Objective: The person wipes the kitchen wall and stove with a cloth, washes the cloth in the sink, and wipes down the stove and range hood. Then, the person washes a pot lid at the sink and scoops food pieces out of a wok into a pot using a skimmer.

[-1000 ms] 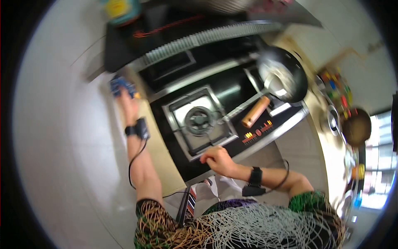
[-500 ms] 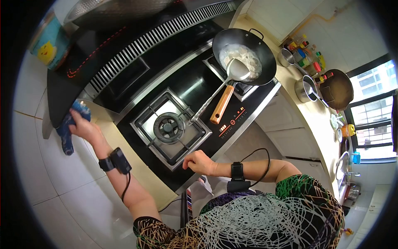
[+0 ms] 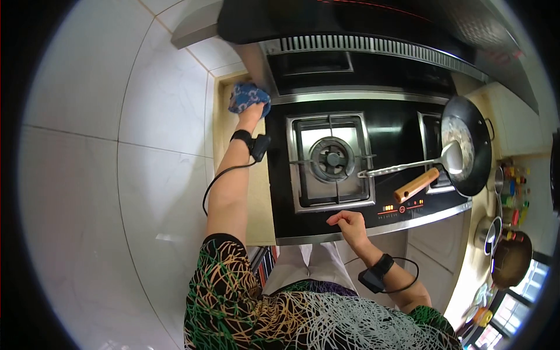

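Beside a wall of pale tiles (image 3: 169, 111), a person's left hand (image 3: 251, 112) is closed on a bunched blue cloth (image 3: 248, 97) at the far end of a narrow counter strip (image 3: 248, 219), next to the stove's back corner; the cloth hides most of the fingertips. The arm is stretched nearly straight, presumably because that corner lies deep under the range hood (image 3: 373, 49), and the bunching likely gives the palm a thicker pad. A strapped device (image 3: 260, 147) sits on the wrist, its cable looping outward. To the right, the bare burner (image 3: 332, 160) stands inside its square grate. The right hand (image 3: 352, 226) hangs at the front edge of the black stovetop (image 3: 389, 131), fingers loosely curled together with nothing visible in them, apparently idle while the other hand works; whether it touches the glass cannot be told. Beyond it glows the control panel (image 3: 402, 209). A metal spatula (image 3: 408, 168) lies with its blade over the wok (image 3: 479, 169) and its shaft reaching to the grate, an arrangement that probably keeps the wet end above the pan. The wok's wooden handle (image 3: 417, 185) angles toward the person, seemingly for an easy grip, and pale contents (image 3: 457, 133) coat its inside. Seasoning bottles (image 3: 515, 181) and a brown pan (image 3: 512, 261) line the far-right counter.
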The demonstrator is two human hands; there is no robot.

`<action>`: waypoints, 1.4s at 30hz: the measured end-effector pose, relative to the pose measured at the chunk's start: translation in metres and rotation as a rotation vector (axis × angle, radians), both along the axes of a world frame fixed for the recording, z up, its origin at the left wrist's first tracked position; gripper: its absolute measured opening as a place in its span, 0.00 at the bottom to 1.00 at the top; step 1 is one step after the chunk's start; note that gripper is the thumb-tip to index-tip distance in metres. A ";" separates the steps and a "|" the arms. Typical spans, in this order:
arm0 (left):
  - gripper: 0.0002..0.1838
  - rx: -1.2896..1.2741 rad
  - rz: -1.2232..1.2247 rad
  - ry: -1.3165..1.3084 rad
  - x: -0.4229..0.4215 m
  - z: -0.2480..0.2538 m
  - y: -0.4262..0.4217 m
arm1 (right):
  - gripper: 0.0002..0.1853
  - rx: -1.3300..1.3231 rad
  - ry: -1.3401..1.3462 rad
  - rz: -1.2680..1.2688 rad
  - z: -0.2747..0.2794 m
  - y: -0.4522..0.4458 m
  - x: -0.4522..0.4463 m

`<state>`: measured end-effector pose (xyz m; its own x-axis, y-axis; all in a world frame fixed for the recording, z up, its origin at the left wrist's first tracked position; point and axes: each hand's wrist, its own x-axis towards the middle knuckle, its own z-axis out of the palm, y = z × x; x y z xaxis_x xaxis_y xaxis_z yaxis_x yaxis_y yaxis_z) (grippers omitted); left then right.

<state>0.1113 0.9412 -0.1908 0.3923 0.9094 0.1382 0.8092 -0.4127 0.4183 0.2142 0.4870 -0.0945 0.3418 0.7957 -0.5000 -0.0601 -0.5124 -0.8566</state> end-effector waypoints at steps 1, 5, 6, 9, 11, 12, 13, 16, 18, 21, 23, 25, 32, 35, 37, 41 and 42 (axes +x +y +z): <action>0.25 0.144 0.022 -0.177 0.005 -0.014 0.019 | 0.12 0.013 0.016 -0.011 -0.005 0.000 0.001; 0.22 0.218 -0.087 -0.141 0.017 0.030 0.056 | 0.12 0.027 0.075 -0.034 -0.011 0.000 0.003; 0.22 0.252 -0.140 -0.124 0.024 0.045 0.061 | 0.12 0.026 0.091 -0.040 -0.010 -0.001 0.002; 0.21 0.327 -0.131 -0.100 0.014 0.027 0.067 | 0.12 0.012 0.138 -0.007 -0.020 -0.001 -0.008; 0.20 0.080 -0.069 -0.182 -0.001 0.036 0.041 | 0.12 -0.018 0.166 0.036 -0.025 0.001 -0.017; 0.21 0.202 -0.254 -0.313 0.004 0.076 0.031 | 0.12 -0.026 0.179 0.053 -0.023 0.005 -0.020; 0.21 0.221 -0.229 -0.212 0.004 0.074 0.029 | 0.12 -0.026 0.164 0.071 -0.023 0.008 -0.024; 0.21 0.154 -0.189 -0.244 0.001 0.033 0.051 | 0.13 -0.004 0.134 0.109 -0.017 0.019 -0.031; 0.20 0.006 -0.227 -0.454 -0.001 0.034 0.059 | 0.13 0.012 0.126 0.136 -0.013 0.028 -0.034; 0.20 -0.082 -0.256 -0.371 -0.014 0.056 0.054 | 0.13 -0.005 0.138 0.163 -0.014 0.035 -0.038; 0.22 0.195 -0.129 0.352 -0.018 0.071 0.071 | 0.13 -0.006 0.156 0.181 -0.013 0.040 -0.042; 0.22 0.545 -0.056 0.526 -0.025 0.061 0.078 | 0.13 0.023 0.215 0.160 -0.016 0.042 -0.047; 0.19 0.528 0.149 0.294 0.005 0.042 0.054 | 0.13 -0.010 0.225 0.201 -0.017 0.038 -0.054; 0.18 0.697 0.015 0.097 0.002 0.037 0.022 | 0.13 -0.027 0.281 0.198 -0.032 0.032 -0.059; 0.18 0.523 0.016 0.010 0.009 0.038 0.013 | 0.13 -0.031 0.339 0.204 -0.027 0.036 -0.061; 0.19 0.271 0.096 0.328 0.005 0.062 -0.012 | 0.12 -0.012 0.425 0.182 -0.020 0.043 -0.066; 0.18 0.361 0.126 0.335 -0.002 0.067 -0.025 | 0.12 -0.007 0.423 0.187 -0.018 0.042 -0.068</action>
<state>0.1088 0.9157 -0.1237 0.3596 0.8697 0.3380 0.9272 -0.3738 -0.0247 0.1465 0.5290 -0.1128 -0.0428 0.8207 -0.5697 -0.3094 -0.5531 -0.7735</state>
